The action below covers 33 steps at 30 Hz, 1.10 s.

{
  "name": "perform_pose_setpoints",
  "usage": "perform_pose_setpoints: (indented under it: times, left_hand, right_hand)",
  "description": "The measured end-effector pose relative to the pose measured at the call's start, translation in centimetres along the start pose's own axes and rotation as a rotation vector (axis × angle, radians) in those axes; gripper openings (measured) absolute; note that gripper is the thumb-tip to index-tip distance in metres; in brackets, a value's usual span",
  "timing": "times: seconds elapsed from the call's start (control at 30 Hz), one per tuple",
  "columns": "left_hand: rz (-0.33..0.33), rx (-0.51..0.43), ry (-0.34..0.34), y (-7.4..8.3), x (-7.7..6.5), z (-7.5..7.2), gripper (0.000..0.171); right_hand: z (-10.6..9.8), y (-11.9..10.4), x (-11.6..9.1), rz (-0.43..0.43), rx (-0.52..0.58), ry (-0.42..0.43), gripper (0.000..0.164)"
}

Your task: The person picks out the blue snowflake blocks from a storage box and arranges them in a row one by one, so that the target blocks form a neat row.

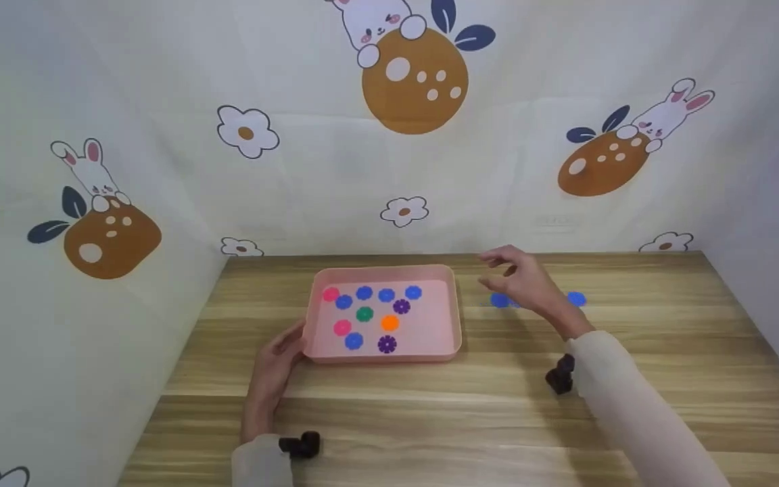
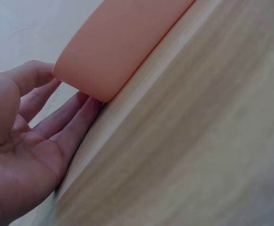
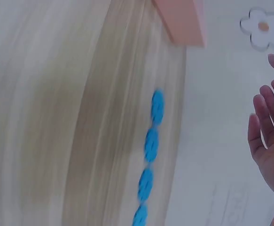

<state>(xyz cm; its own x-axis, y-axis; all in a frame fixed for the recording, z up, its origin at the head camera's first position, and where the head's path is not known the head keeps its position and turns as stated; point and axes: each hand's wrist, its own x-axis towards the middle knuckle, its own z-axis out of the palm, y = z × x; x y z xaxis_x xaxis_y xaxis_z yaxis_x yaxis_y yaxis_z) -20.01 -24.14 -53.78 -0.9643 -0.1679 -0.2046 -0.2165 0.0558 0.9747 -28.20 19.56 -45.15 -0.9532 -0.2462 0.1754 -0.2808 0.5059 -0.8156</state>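
A shallow pink tray (image 1: 457, 318) holds several loose notched plastic discs, among them a green disc (image 1: 364, 314), an orange disc (image 1: 389, 323) and a purple disc (image 1: 387, 344). My left hand (image 1: 273, 375) touches the tray's left side near its front corner, fingertips against the wall low down and one digit at the rim. To the tray's right, my right hand (image 1: 528, 284) hovers in the air with thumb and fingers apart, holding nothing. Beneath it lies a row of blue discs (image 3: 151, 145), end to end; in the head view the hand covers its middle.
The wood-grain table (image 1: 430, 419) meets a printed cloth backdrop (image 1: 322, 182) just behind the tray. Cloth also rises at the left and right sides. A small black device (image 1: 301, 444) is on the left wrist, another black device (image 1: 562, 375) on the right.
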Motion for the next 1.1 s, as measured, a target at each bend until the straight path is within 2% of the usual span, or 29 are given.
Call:
perform_pose_setpoints:
  times: [0.13, 0.27, 0.37, 0.53, 0.67, 0.8, 1.1]
  left_hand:
    - [-0.021, 0.019, -0.012, 0.2, -0.2, -0.2, 0.043]
    - [-0.016, 0.029, -0.02, 0.3, -0.2, -0.3, 0.044]
    - [-0.009, 0.021, -0.024, 0.3, -0.2, -0.4, 0.044]
    - [-0.018, 0.013, -0.021, 0.3, -0.3, -0.5, 0.043]
    - [-0.013, 0.01, -0.022, 0.3, -0.3, -0.4, 0.044]
    - [0.011, -0.012, -0.01, 0.1, -0.2, -0.4, 0.043]
    - [0.013, 0.012, -0.002, -0.2, -0.3, -0.3, 0.043]
  right_hand:
    - [2.5, -2.3, 0.8, -0.011, -0.013, -0.057, 0.033]
    - [5.2, -4.3, 1.6, 0.026, -0.018, -0.117, 0.032]
    - [7.1, -5.5, 1.9, 0.058, -0.002, -0.162, 0.033]
    - [10.3, -6.8, 2.2, 0.037, 0.003, -0.188, 0.033]
    - [12.6, -7.8, 2.2, 0.048, 0.041, -0.181, 0.033]
    - [14.7, -8.4, 2.1, 0.08, 0.092, -0.215, 0.033]
    - [18.3, -8.1, 1.8, 0.16, 0.15, -0.277, 0.04]
